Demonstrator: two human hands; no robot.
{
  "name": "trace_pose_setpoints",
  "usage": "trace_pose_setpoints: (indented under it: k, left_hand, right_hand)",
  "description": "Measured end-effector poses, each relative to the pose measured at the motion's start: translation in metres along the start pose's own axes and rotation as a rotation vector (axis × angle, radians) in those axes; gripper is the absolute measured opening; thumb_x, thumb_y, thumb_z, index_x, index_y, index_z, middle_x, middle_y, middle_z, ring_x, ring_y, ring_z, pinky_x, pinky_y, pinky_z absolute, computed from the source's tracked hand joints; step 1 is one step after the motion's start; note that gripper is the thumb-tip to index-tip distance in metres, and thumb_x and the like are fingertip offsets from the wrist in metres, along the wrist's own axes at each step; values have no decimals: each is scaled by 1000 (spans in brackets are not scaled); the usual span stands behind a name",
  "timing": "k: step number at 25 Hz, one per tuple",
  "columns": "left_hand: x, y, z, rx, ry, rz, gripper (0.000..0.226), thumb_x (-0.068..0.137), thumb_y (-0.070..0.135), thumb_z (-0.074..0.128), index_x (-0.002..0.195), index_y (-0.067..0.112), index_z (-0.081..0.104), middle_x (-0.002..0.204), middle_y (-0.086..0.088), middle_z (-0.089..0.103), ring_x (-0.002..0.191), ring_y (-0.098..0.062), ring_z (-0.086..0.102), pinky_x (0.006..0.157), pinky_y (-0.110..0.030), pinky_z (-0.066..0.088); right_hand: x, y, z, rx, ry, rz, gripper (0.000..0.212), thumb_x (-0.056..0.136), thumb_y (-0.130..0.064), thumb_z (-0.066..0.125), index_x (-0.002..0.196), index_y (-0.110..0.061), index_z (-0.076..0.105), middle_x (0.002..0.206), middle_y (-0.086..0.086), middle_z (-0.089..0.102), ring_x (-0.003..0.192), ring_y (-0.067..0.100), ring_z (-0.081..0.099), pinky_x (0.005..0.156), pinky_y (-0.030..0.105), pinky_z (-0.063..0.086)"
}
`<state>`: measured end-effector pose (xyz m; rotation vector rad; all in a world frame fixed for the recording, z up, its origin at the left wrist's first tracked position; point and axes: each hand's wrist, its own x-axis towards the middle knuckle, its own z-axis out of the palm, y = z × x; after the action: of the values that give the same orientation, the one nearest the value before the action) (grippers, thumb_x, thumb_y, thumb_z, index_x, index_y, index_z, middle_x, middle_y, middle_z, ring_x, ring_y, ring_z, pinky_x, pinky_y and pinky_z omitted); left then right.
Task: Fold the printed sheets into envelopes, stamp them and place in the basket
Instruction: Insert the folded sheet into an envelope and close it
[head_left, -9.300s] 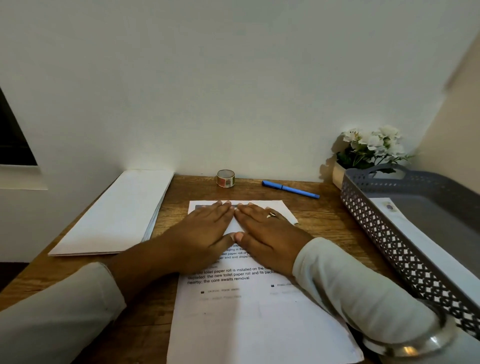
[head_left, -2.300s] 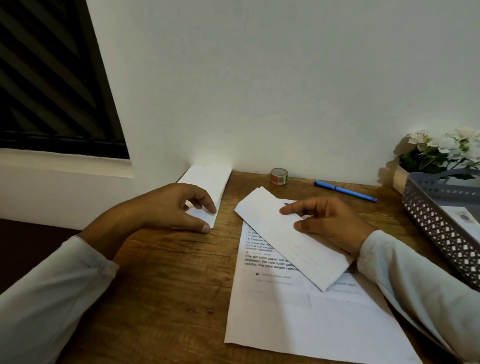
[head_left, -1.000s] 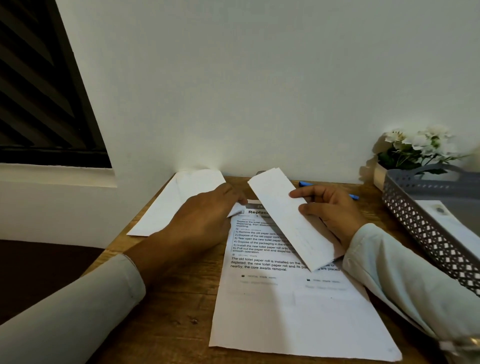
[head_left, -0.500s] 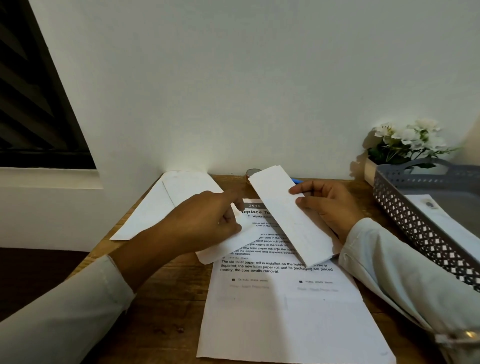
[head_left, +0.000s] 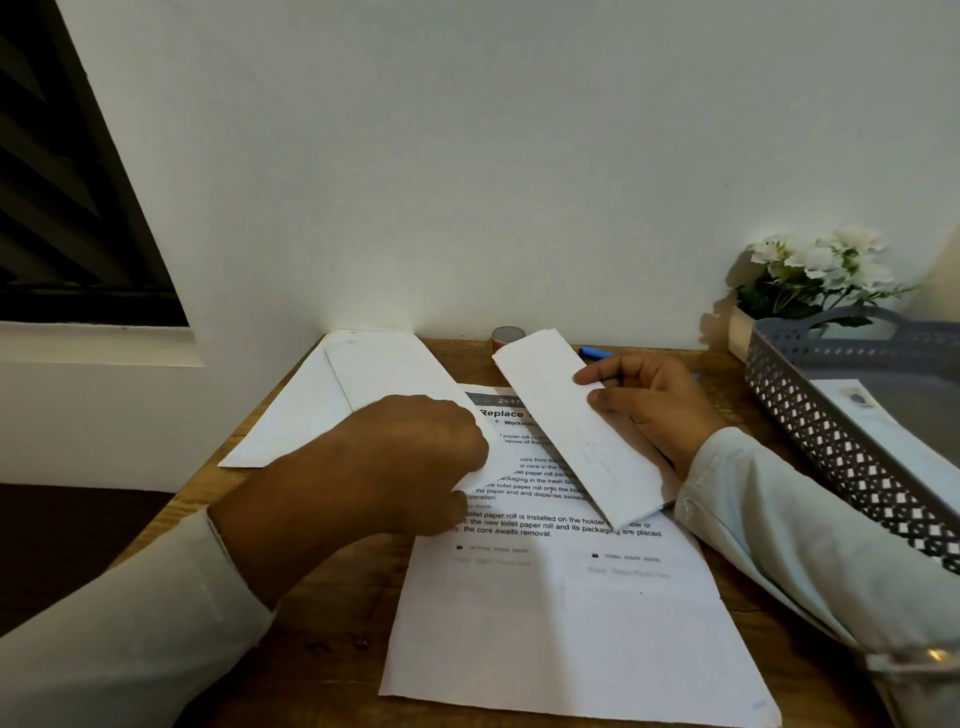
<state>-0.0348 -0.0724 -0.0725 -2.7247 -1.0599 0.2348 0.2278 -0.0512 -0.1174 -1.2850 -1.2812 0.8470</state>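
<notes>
My right hand (head_left: 654, 410) pinches a folded sheet (head_left: 566, 421), a long narrow white strip held at a slant above the printed sheets (head_left: 561, 613) lying on the desk. My left hand (head_left: 395, 467) grips a white envelope (head_left: 395, 374) by its near end; the envelope stretches back toward the wall over a stack of envelopes (head_left: 291, 421). A grey perforated basket (head_left: 831, 441) stands at the right with a stamped envelope (head_left: 883, 431) lying in it.
A small tape roll (head_left: 506, 336) and a blue pen (head_left: 595, 353) lie by the wall behind the folded sheet. A pot of white flowers (head_left: 815, 275) sits behind the basket. The wooden desk (head_left: 322, 618) ends at a wall; a dark window is at the left.
My left hand has drawn one envelope off the stack toward the printed sheet. My right hand keeps the folded sheet lifted at a slant, nearly still.
</notes>
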Motion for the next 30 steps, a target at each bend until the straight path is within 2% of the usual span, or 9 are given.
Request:
trace_pose_setpoints:
  k: [5,9,11,14,17,21,24,28,30]
  left_hand:
    - [0,17,5,172,184,18,29,95,28,56,123,20,54,115,-2,61,98,-22,60,73,-29,35]
    - [-4,13,14,209,270,39,50,63,26,83,109,18,66,82,-1,66,63,-21,62,55,-27,34]
    - [-4,9,23,162,251,29,64,71,24,79,131,16,55,96,-4,65,74,-24,64,59,-31,43]
    - [1,12,26,154,363,-7,73,85,24,69,148,17,34,113,-7,61,91,-26,63,68,-34,41]
    - [5,14,22,189,412,-36,64,76,33,80,133,18,55,93,0,69,73,-20,65,57,-30,36]
    - [7,-1,23,-128,321,-119,46,96,27,54,139,35,40,121,6,65,97,-19,59,71,-28,36]
    - [7,-9,20,-259,247,-174,38,98,32,53,131,40,36,120,10,66,91,-14,57,72,-31,48]
    - [6,-10,21,-482,444,-217,15,100,26,53,109,36,47,109,10,69,88,-13,62,74,-36,54]
    - [9,-11,28,-559,593,-258,16,100,19,53,104,32,61,110,9,69,92,-11,60,74,-29,51]
  right_hand:
    - [-2,0,2,-8,-17,6,24,85,10,66,96,-8,77,72,10,55,63,19,52,57,23,44]
    - [-1,0,2,-16,-23,19,23,85,11,66,98,-5,76,70,7,53,63,17,51,58,24,43]
    - [-2,-2,2,-14,-27,26,22,86,11,66,100,-3,75,70,7,55,61,15,53,55,20,45]
    - [-2,-2,0,-32,-34,25,22,86,11,65,103,0,74,72,9,56,63,17,54,56,21,46]
    - [-1,-2,0,-31,-38,36,22,87,12,64,104,3,73,64,3,54,53,8,52,51,15,44]
    - [-1,-1,0,-58,-45,33,21,87,10,66,102,-1,75,56,-5,53,51,7,50,50,16,42]
    - [0,-1,-2,-42,-52,38,21,86,8,67,101,-4,76,76,13,58,69,24,54,62,27,44]
    - [-1,-1,-1,0,-43,38,22,86,10,66,100,-4,75,68,6,54,59,16,51,55,22,44]
    - [-1,-2,-1,20,-8,19,24,86,12,65,99,-6,75,71,8,58,58,15,54,54,20,47]
